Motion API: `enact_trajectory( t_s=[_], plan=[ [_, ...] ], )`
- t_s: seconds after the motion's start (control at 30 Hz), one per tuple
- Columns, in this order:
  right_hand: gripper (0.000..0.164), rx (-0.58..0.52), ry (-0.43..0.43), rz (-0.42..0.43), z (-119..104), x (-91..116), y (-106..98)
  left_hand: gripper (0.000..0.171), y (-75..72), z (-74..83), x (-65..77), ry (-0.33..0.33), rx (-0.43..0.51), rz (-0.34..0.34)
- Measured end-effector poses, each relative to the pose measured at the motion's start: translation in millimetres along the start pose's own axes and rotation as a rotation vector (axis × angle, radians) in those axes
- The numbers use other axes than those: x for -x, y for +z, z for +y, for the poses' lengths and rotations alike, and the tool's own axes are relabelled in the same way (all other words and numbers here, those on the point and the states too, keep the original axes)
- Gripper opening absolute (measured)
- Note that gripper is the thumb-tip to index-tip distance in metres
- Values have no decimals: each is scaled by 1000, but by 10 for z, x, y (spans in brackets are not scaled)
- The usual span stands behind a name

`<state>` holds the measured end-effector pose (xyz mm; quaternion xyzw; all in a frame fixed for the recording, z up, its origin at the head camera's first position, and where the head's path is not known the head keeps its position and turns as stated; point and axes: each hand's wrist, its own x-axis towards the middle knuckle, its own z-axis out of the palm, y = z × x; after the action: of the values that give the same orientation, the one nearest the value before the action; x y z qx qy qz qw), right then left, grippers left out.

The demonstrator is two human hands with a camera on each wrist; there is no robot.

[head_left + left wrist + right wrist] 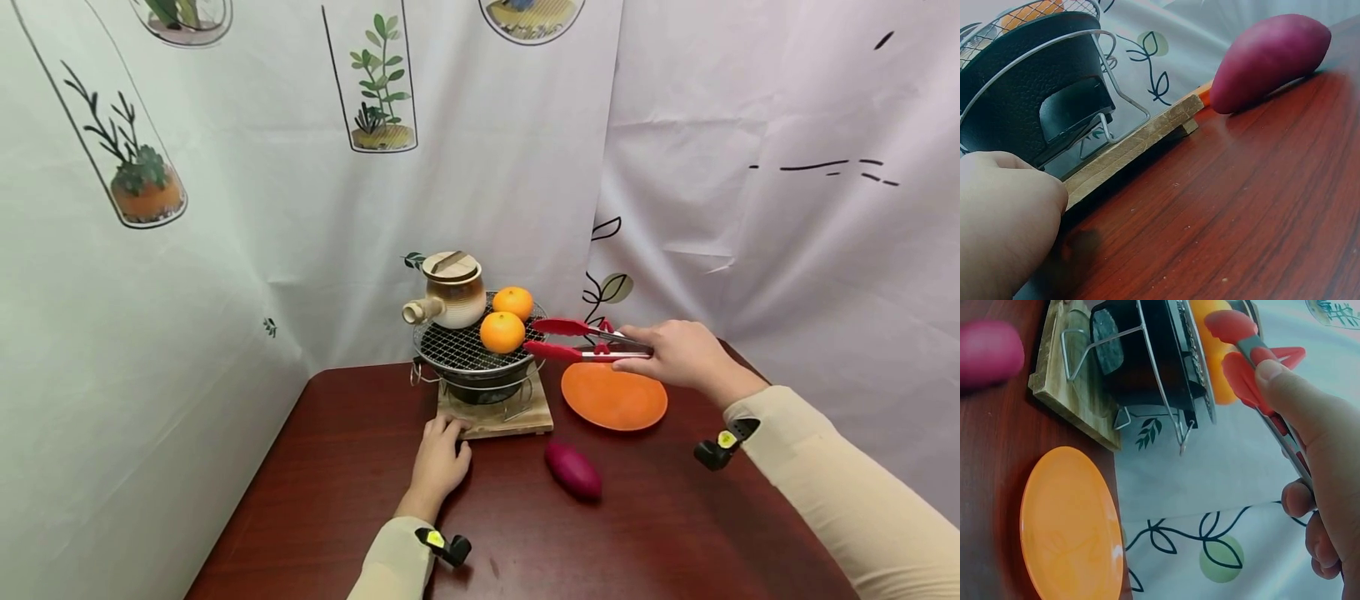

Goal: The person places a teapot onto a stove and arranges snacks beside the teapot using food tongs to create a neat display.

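My right hand [678,354] holds red-tipped metal tongs [592,356], their handles between thumb and fingers. The two tong tips stand apart, right beside the front mandarin [502,332]. Another mandarin [513,303] sits just behind it, both on a round wire grill grate [457,348]. This grate tops a black stove [1029,81] in a wire frame, standing on a wooden board [487,423]. At the board's front left corner my left hand [438,462] grips the edge, its fingertips partly hidden in the left wrist view.
A small lidded clay pot [460,300] with a side handle shares the grate, at its back left. Right of the stove lies an orange plate [615,397]. A purple sweet potato [573,471] rests on the dark red table [510,550]. Printed curtains hang behind.
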<state>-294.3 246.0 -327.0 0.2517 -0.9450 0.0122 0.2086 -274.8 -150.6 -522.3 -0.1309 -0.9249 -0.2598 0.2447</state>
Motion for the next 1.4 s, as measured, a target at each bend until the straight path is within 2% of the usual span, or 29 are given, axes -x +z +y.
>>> enact_trajectory(
  t_s=[0.17, 0.3, 0.5, 0.67, 0.77, 1.0, 1.23, 1.4],
  plan=[
    [69, -31, 3, -4, -17, 91, 7, 23, 11, -12, 9, 7, 4, 8],
    [72, -64, -20, -8, -92, 237, 95, 22, 27, -30, 20, 21, -3, 29],
    [71, -72, -47, 83, -242, 517, 222, 23, 13, -35, 10, 14, -8, 14],
    [67, -64, -124, 125, -319, 680, 291, 23, -12, -20, -11, -3, 0, 2],
    [69, -53, -129, 89, -329, 778, 325, 23, -6, -10, -9, -12, 2, -7],
    [73, -46, -47, -28, -285, 1025, 404, 23, 23, -12, 0, -7, 0, -15],
    [73, -37, -32, -133, -309, 1225, 474, 23, -10, -4, -28, -4, 6, -20],
    [68, -30, -60, -132, -329, 1309, 529, 22, -16, 1, -29, -6, 4, -19]
  ],
)
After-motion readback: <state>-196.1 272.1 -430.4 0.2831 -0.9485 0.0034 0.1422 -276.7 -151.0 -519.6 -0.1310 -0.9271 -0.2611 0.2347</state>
